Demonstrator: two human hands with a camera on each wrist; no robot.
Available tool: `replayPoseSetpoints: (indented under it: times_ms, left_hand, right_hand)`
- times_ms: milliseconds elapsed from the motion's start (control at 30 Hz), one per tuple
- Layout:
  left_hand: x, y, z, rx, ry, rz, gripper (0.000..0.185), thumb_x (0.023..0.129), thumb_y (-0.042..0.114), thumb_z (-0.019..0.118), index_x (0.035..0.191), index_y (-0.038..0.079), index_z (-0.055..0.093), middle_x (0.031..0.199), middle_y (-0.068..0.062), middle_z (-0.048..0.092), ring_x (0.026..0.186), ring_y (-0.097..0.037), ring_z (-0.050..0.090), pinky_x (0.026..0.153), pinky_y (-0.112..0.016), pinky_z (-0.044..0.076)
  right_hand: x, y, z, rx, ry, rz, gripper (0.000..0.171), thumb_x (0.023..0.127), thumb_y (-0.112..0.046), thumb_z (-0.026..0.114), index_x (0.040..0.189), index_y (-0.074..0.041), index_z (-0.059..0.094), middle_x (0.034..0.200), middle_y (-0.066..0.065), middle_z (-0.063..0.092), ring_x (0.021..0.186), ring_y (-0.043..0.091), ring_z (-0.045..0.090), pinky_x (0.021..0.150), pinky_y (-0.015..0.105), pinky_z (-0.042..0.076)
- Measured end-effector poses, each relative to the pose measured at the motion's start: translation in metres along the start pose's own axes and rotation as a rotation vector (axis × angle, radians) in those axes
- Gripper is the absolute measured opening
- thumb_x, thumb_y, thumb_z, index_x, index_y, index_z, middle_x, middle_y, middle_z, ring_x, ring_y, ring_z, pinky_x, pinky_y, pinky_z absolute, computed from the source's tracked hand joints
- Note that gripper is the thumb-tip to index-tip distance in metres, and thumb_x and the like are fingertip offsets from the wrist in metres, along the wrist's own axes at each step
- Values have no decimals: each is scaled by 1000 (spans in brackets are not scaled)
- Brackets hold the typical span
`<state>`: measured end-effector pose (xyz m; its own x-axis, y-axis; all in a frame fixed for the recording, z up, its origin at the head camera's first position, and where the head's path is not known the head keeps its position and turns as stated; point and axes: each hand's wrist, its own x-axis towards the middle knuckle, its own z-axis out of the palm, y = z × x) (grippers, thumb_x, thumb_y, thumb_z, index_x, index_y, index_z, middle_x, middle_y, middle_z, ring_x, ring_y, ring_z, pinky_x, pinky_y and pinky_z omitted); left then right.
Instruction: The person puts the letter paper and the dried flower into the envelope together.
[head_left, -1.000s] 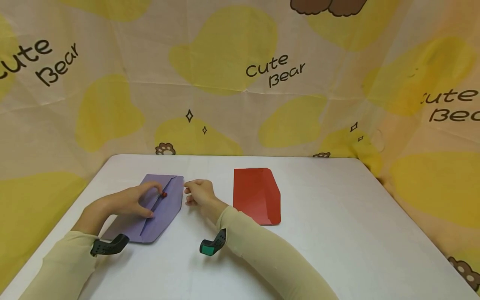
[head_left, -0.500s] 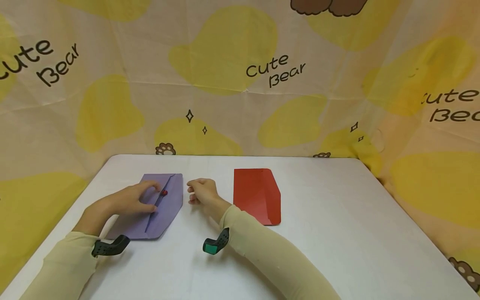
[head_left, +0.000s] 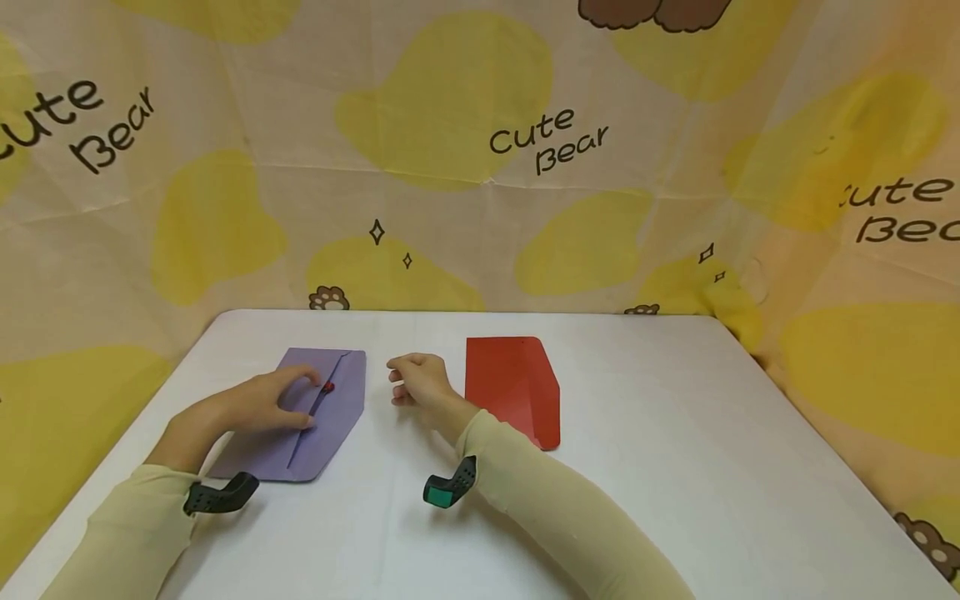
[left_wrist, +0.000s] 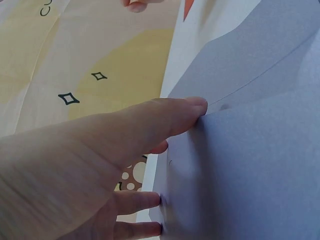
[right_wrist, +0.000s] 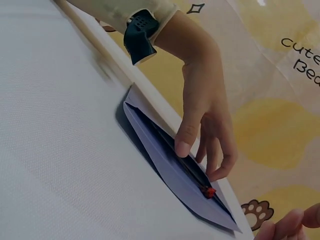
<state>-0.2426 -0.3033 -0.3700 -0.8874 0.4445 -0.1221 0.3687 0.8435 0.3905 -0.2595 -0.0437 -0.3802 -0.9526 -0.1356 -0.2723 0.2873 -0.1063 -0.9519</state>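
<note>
- Cream cloth backdrop (head_left: 465, 208) printed with yellow blobs and "Cute Bear" fills the far side of my view, standing behind everything.
- White worktop (head_left: 675, 467) carries two envelopes, well apart from each other.
- Purple envelope (head_left: 330, 417) lies flat at the near left. Its flap is folded over and a dark slit runs along the flap edge.
- Red envelope (head_left: 510, 387) lies flat to the right, untouched.
- My left hand (head_left: 273, 404) rests on the purple envelope. Its straight fingers (right_wrist: 187, 137) and thumb press the paper down along the flap edge, curled round nothing.
- My right hand (head_left: 420, 382) hovers between the two envelopes, apart from both, with its fingers loosely curled and holding nothing.
- A small red fastener (head_left: 327, 387) sits at the flap edge, just beside my left fingertips.
- I judge the step in hand to be closing the purple flap. The next move calls for holding the paper pinned on the left and bringing the right fingers leftwards to that fastener, with a fine pinch.
</note>
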Motion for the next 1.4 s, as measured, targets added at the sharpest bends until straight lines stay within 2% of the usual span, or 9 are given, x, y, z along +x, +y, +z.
replayPoseSetpoints:
  times_ms: [333,500,700,800,933,1167,1400]
  left_hand:
    - [-1,-2,2,14,14,3,63,81,47,82,127,16,51,125,-18,60,101,-30,57,89,-49,49]
    - [-3,-3,0,11,11,1,60,86,50,77,128,15,51,124,-19,61,101,-30,58,89,-49,49]
    - [-2,-6,-1,10,13,0,55,92,48,71,130,12,52,128,-20,62,105,-31,59,92,-51,49]
    - [-2,-7,-1,6,18,5,52,93,45,70,129,12,53,126,-19,63,102,-30,59,89,-48,49]
    - [-1,-8,0,1,23,6,50,93,42,70,129,12,52,123,-19,63,100,-29,59,85,-45,49]
    - [0,-11,1,0,38,0,50,93,41,70,129,10,53,122,-20,64,99,-30,59,87,-48,50]
    - [0,-9,2,-5,88,13,45,94,38,71,125,9,55,119,-17,65,98,-27,59,86,-47,50]
  right_hand:
    - [-1,-2,-16,-31,7,-36,28,97,-12,60,117,7,66,70,-3,56,48,6,48,52,18,52]
    - [-2,-4,-26,-51,8,-52,30,99,-13,59,120,7,65,72,-2,57,49,7,48,54,18,53]
    - [-3,-6,-37,-58,22,-80,25,98,-11,59,115,6,67,71,-2,57,49,7,47,55,18,53]
    - [-2,-5,-43,-67,22,-91,25,98,-12,59,114,6,67,71,-2,57,48,7,48,55,18,53]
    - [-3,-5,-50,-112,12,-100,26,100,-14,58,116,4,67,74,-2,58,50,7,49,58,19,55]
    - [-2,-3,-59,-179,-16,-108,27,101,-21,58,117,-1,68,80,-1,61,53,9,53,66,22,58]
    - [-2,-3,-67,-206,-56,-129,33,101,-21,58,121,4,65,80,-2,60,54,9,53,65,21,57]
